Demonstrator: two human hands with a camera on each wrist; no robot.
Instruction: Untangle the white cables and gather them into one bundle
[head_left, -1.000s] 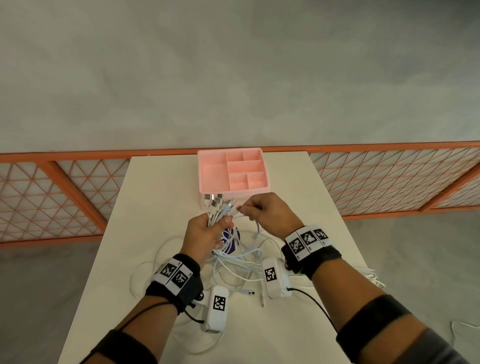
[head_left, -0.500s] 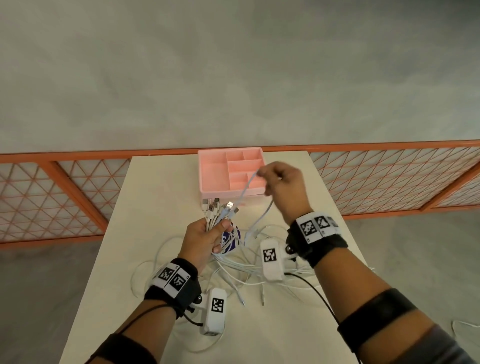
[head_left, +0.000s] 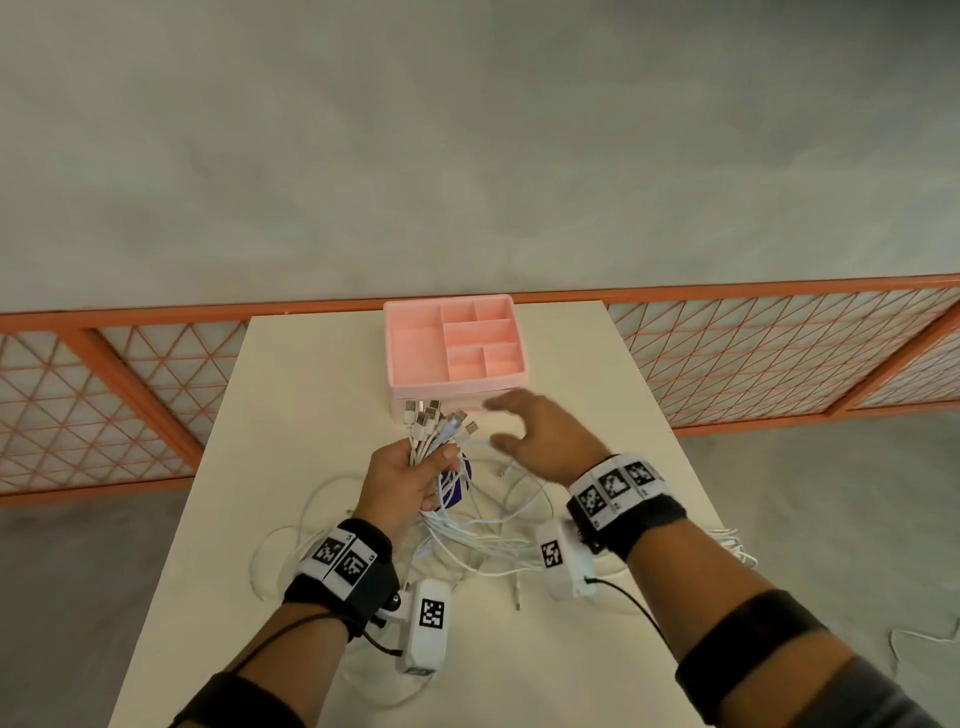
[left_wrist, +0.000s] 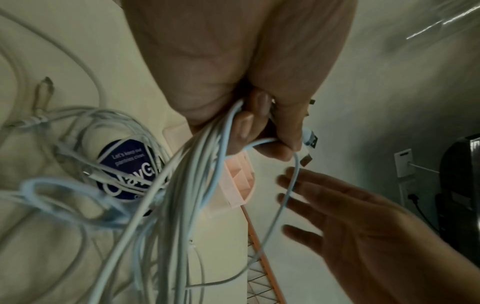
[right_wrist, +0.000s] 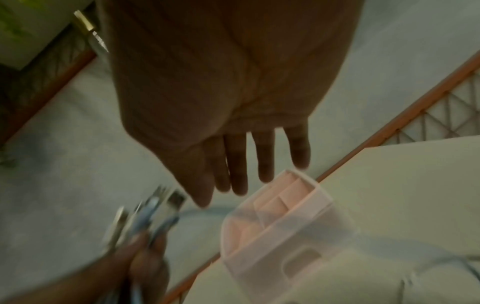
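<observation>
Since half a second ago the right hand (head_left: 535, 434) has dropped from up by the tray, let go of the strand it was lifting, and now hovers spread-fingered and empty just right of the plugs. The left hand (head_left: 402, 480) has not shifted; it grips the cables (head_left: 488, 535) just below their plug ends.

Near, lower centre of the head view: slack cable loops lie tangled on the counter (head_left: 291, 395), with two loose plug ends among them. One cable trails off the counter's right edge. A round purple sticker (head_left: 457, 483) lies under the loops, just beside the left hand.

Middle: the USB plugs (head_left: 436, 418) fan upward out of the left fist. Count: about eight, perhaps nine; they overlap, so the number is not certain. The left wrist view shows the strands running down from the curled fingers (left_wrist: 246, 125), one bowing out toward the open right hand.

Far: one pink tray (head_left: 454, 345), six compartments, nothing seen in them.

Handling, as judged: cables light, limp, smooth-jacketed, likely to slide through a loose grip. Plugs are the only stiff part. Best hold is just behind the plugs, as the left does now. The free hand should take one strand near the fist and run along it to draw out crossings. A hard tug would likely tighten snags.

Hands: two.
</observation>
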